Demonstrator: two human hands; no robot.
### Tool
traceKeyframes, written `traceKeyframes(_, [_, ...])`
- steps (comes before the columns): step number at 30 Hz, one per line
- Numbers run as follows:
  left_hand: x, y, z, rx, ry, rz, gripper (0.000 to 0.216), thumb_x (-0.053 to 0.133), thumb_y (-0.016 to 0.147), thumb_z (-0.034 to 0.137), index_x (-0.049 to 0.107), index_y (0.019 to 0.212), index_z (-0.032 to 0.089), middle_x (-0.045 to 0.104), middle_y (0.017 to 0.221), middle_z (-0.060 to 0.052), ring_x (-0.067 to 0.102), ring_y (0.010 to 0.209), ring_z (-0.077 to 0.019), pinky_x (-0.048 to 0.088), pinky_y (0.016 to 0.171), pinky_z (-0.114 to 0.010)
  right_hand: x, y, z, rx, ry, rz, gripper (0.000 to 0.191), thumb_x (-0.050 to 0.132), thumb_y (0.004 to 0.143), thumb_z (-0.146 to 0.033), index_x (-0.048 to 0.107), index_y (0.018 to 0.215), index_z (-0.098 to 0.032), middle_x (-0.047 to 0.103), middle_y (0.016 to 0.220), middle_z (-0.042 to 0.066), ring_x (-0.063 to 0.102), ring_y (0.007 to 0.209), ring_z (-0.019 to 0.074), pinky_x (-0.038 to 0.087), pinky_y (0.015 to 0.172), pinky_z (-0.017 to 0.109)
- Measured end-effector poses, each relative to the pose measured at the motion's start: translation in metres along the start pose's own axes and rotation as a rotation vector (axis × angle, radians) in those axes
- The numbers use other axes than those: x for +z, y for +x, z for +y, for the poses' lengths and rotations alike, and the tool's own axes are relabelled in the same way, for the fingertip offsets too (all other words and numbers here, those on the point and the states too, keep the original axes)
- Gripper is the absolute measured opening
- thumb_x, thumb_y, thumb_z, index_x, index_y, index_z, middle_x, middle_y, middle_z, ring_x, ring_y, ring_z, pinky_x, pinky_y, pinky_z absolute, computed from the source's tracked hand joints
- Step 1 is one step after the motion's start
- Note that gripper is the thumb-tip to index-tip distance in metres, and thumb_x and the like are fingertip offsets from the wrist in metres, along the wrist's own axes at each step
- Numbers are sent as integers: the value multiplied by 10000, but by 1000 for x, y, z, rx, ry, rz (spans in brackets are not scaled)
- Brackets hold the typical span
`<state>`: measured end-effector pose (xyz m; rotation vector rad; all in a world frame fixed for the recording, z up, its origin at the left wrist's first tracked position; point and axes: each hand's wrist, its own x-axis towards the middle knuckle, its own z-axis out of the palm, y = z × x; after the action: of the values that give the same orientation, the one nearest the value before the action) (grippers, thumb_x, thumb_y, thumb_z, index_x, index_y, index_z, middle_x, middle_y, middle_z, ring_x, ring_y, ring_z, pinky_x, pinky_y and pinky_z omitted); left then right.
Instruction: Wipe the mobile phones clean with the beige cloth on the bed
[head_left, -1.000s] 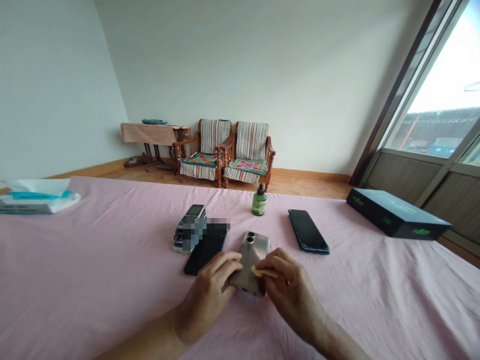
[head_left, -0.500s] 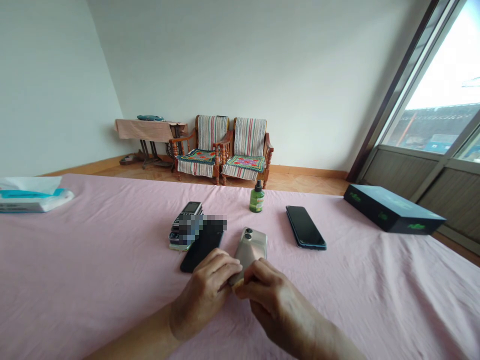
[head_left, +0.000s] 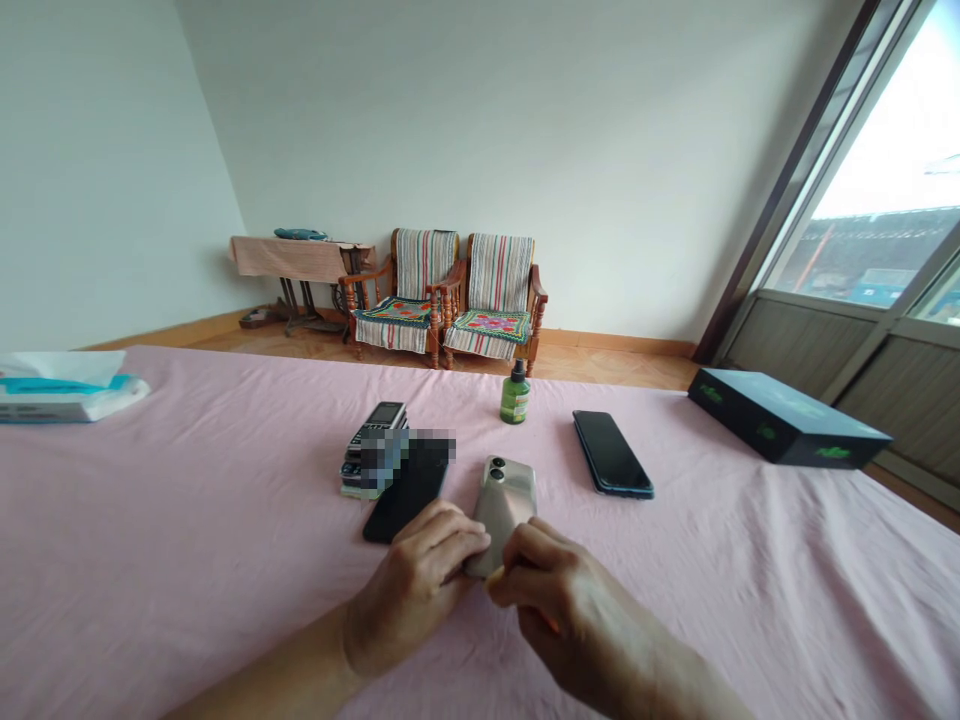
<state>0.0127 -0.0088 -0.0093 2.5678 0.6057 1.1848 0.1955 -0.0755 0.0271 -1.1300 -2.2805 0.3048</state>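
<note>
A silver-gold smartphone (head_left: 511, 494) lies back up on the pink cloth, its camera lenses at the far end. My left hand (head_left: 418, 578) is closed on its near left side, fingers over the edge. At the near right corner of the phone, my right hand (head_left: 559, 590) is closed in a pinch. A small yellowish bit shows at those fingertips, but I cannot make out what it is. Just left of the silver phone lies a black smartphone (head_left: 401, 503). Beyond that, a small stack of older keypad phones (head_left: 384, 416) is partly blurred out.
A green spray bottle (head_left: 514, 400) stands behind the phones. Right of it lies another dark smartphone (head_left: 613, 453), with a black box (head_left: 780, 420) farther right. A tissue pack (head_left: 82, 400) sits at the far left. Two wooden chairs (head_left: 491, 285) stand past the cloth's far edge.
My right hand has shifted slightly right along the phone's near edge, uncovering more of the near end. My left hand stays on the phone's left side.
</note>
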Motion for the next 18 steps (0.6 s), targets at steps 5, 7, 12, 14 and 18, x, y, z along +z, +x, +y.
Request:
traceKeyframes(5, [1, -1, 3, 3, 3, -19, 167, 522, 892, 72, 635, 966, 170, 628, 855, -51, 577, 832, -185, 497, 728, -297, 3, 0, -1, -29, -12, 9, 351, 406, 682, 74, 627, 751, -190, 553, 818, 38, 525, 767, 157, 477, 651, 244])
traceKeyframes(7, [-1, -1, 5, 0, 1, -49, 162, 504, 905, 80, 638, 924, 168, 620, 825, -46, 576, 796, -180, 491, 707, -293, 6, 2, -2, -65, -26, 18, 374, 396, 684, 83, 627, 801, -187, 572, 850, 46, 524, 795, 163, 486, 683, 252])
traceKeyframes(12, [0, 0, 1, 13, 4, -7, 201, 523, 874, 33, 624, 985, 166, 626, 869, -52, 569, 848, -183, 494, 743, -296, -4, -3, 1, 7, -17, -18, 334, 412, 637, 77, 607, 674, -191, 542, 796, 28, 532, 734, 145, 468, 618, 229])
traceKeyframes(14, [1, 0, -1, 18, 12, 1, 234, 517, 863, 14, 622, 1003, 170, 631, 879, -53, 569, 860, -184, 497, 748, -298, -6, -4, 2, 26, -14, -17, 330, 412, 625, 71, 608, 653, -193, 533, 784, 23, 534, 719, 140, 464, 604, 227])
traceKeyframes(18, [1, -1, 2, 23, 34, -12, 194, 506, 879, 48, 627, 963, 175, 630, 843, -46, 576, 817, -178, 503, 714, -288, -1, -2, -2, -15, -6, 0, 326, 415, 644, 58, 627, 680, -188, 556, 803, 34, 540, 751, 152, 483, 648, 246])
